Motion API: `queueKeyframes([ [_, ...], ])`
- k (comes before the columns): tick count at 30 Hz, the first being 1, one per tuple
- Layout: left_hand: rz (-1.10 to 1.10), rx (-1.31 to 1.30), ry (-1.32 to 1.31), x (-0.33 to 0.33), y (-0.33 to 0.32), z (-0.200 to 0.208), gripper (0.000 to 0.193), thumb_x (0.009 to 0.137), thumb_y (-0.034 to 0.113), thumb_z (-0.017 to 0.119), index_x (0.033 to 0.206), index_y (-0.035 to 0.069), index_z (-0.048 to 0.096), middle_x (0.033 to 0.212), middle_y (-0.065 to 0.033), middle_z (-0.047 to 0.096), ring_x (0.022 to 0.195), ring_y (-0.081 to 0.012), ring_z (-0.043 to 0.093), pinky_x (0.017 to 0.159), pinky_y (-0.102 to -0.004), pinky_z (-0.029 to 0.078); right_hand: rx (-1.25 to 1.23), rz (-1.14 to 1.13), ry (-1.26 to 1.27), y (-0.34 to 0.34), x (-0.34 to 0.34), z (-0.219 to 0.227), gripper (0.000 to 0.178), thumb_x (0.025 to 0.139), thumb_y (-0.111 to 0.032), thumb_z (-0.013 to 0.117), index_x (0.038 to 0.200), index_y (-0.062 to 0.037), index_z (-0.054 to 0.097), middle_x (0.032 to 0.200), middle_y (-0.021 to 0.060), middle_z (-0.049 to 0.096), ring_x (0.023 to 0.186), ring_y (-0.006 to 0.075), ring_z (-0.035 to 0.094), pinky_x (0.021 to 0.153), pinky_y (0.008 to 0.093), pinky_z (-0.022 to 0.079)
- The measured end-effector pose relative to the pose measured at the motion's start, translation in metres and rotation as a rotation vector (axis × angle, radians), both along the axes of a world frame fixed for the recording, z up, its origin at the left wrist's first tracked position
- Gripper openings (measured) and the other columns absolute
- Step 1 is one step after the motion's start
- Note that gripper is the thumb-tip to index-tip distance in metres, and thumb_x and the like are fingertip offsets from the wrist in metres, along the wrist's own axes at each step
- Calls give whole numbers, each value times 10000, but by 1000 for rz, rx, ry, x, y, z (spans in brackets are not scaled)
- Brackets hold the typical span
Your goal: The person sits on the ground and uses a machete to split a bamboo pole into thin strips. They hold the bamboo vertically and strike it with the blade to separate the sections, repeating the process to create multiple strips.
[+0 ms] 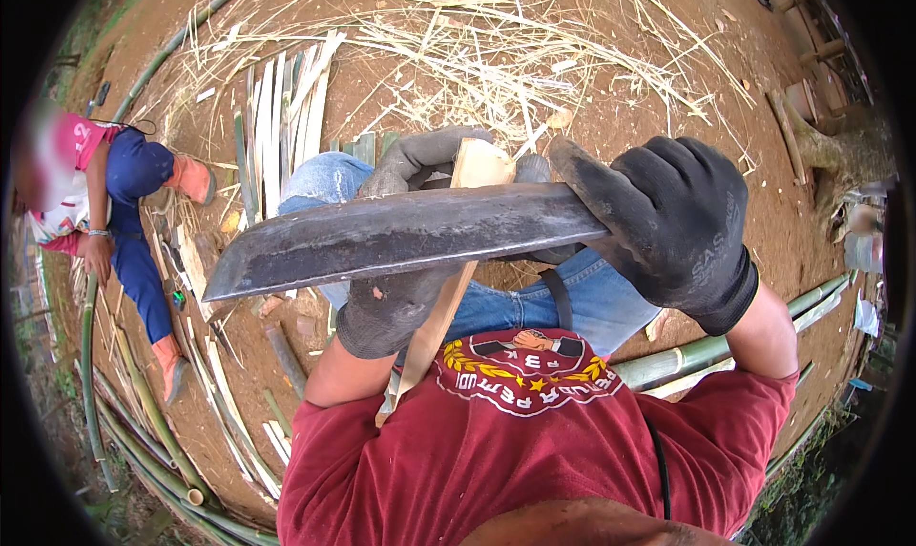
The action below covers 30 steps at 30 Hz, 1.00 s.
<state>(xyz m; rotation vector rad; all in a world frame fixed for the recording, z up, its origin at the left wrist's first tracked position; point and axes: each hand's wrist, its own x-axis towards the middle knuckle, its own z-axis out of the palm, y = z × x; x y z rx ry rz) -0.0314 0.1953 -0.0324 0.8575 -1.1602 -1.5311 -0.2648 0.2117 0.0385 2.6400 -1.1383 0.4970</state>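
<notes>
A machete [401, 239] with a broad dark blade lies crosswise before me, its tip to the left. My right hand [668, 217], in a black glove, is closed round its right end. That fist hides the handle. Behind the blade, my left hand [396, 303], in a grey glove, is wrapped round a pale wooden piece [434, 341]. This piece slants from its thick far end down toward my chest. The blade crosses over the piece and covers part of my left hand; whether the two touch, I cannot tell.
Pale split strips [277, 116] lie ahead to the left, and thin shavings [506, 59] litter the dirt. Green bamboo poles [687, 355] lie at my right, others at far left. A person [124, 193] in blue trousers and orange boots sits at left. A tree trunk [844, 150] stands at right.
</notes>
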Motion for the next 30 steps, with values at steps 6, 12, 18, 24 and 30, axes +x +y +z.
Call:
queueKeyframes([
  [6, -1, -40, 28, -2, 2, -1, 523, 811, 219, 831, 1193, -28, 573, 1109, -113, 643, 1007, -154, 639, 888, -298, 532, 21, -6, 19, -2, 2, -1, 578, 589, -286, 759, 1102, -37, 664, 707, 52, 540, 600, 226, 541, 529, 357, 398],
  [12, 40, -42, 3, -8, 6, 10, 454, 840, 152, 802, 1184, -22, 562, 1090, -101, 650, 994, -139, 636, 863, -292, 535, 15, -30, 29, -5, 4, -6, 490, 746, -262, 653, 1217, -125, 652, 689, -9, 494, 595, 162, 529, 508, 335, 409],
  [18, 101, -145, -109, -10, 7, 10, 467, 834, 118, 802, 1201, -16, 545, 1080, -101, 653, 982, -135, 635, 859, -278, 531, 67, -74, 22, -2, 9, -6, 627, 587, -308, 761, 1153, -59, 653, 698, 39, 513, 609, 227, 536, 539, 367, 411],
  [24, 40, -137, -118, -3, 5, 10, 539, 818, 103, 812, 1255, -27, 523, 1127, -112, 642, 1025, -145, 633, 885, -284, 529, 13, -78, 41, 1, 11, -7, 653, 588, -318, 759, 1181, -67, 648, 703, 35, 499, 612, 226, 526, 536, 374, 404],
  [30, 59, -90, -32, -2, 10, 5, 582, 800, 83, 820, 1285, -24, 516, 1154, -125, 641, 1054, -161, 637, 924, -297, 534, 30, -85, 44, 2, 12, -7, 683, 590, -330, 757, 1209, -67, 642, 715, 35, 506, 618, 224, 529, 540, 374, 407],
])
